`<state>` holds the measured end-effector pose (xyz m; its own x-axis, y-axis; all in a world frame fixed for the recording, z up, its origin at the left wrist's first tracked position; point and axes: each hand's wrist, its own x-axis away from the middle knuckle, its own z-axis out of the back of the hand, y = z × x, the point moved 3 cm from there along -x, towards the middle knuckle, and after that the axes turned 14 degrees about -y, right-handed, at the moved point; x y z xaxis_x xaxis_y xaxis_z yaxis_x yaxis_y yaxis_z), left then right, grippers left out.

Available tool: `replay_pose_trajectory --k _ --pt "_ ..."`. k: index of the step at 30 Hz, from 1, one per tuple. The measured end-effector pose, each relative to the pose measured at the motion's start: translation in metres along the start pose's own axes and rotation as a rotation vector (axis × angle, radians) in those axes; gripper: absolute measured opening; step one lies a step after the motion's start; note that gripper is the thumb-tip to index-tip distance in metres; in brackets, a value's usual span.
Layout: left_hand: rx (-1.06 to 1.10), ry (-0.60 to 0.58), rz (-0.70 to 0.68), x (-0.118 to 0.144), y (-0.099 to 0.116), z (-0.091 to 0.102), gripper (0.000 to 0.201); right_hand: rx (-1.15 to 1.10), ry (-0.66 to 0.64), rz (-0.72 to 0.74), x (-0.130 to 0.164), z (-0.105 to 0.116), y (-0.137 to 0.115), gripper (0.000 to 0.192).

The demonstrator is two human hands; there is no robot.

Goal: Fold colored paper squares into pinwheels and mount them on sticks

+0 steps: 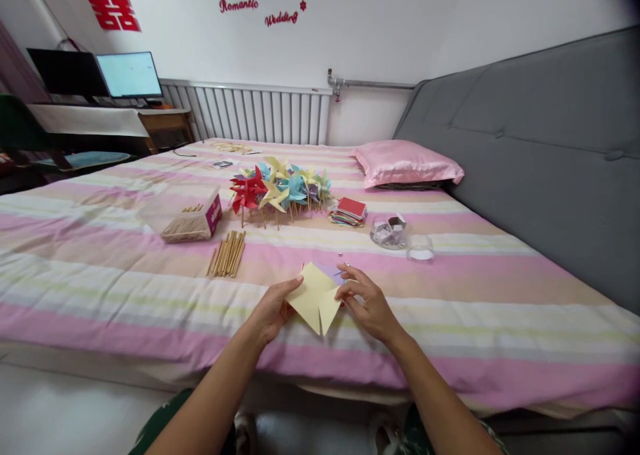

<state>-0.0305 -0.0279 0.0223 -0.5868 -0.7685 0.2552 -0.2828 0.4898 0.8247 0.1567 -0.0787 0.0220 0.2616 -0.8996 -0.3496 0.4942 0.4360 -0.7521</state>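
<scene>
A pale yellow paper square with a slit cut in from its near corner is held up over the bed's front part. My left hand pinches its left corner between thumb and fingers. On the other side, my right hand has its fingertips closed on the paper's right corner. Behind the yellow sheet a piece of purple paper shows in part; whether it lies on the bed I cannot tell. A tiny shiny piece rests on the sheet just beyond my right hand.
Finished paper pinwheels stand bunched mid-bed. Left are a bundle of sticks and a clear box of sticks. Right are stacked coloured paper squares, a clear container with small contents, a round lid and a pink pillow.
</scene>
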Motion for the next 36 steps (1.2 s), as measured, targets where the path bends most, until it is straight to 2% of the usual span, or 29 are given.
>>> replay_pose_trajectory --k 5,12,19,23,27,31,36 --pt "-0.091 -0.062 0.051 0.002 0.001 -0.003 0.028 -0.046 0.009 -0.026 0.0 0.0 0.002 0.021" --pt "-0.113 -0.078 0.055 -0.002 -0.002 0.001 0.027 -0.137 0.098 -0.085 -0.001 0.005 0.006 0.017" --pt "-0.114 -0.123 0.062 0.002 0.002 -0.01 0.032 -0.191 0.087 -0.084 -0.002 0.005 0.005 0.018" --pt "-0.124 -0.134 0.086 -0.001 -0.002 -0.009 0.034 -0.212 0.09 -0.082 -0.003 0.004 0.004 0.017" --pt "-0.14 -0.108 0.099 -0.004 -0.01 -0.007 0.037 -0.233 0.094 -0.065 -0.003 0.004 0.002 0.017" --pt "-0.165 -0.081 0.051 -0.005 -0.014 -0.009 0.036 -0.24 0.12 -0.071 -0.001 0.004 0.002 0.016" --pt "-0.144 0.01 -0.014 -0.005 -0.013 -0.005 0.032 -0.263 0.263 -0.115 0.002 0.006 0.009 0.023"
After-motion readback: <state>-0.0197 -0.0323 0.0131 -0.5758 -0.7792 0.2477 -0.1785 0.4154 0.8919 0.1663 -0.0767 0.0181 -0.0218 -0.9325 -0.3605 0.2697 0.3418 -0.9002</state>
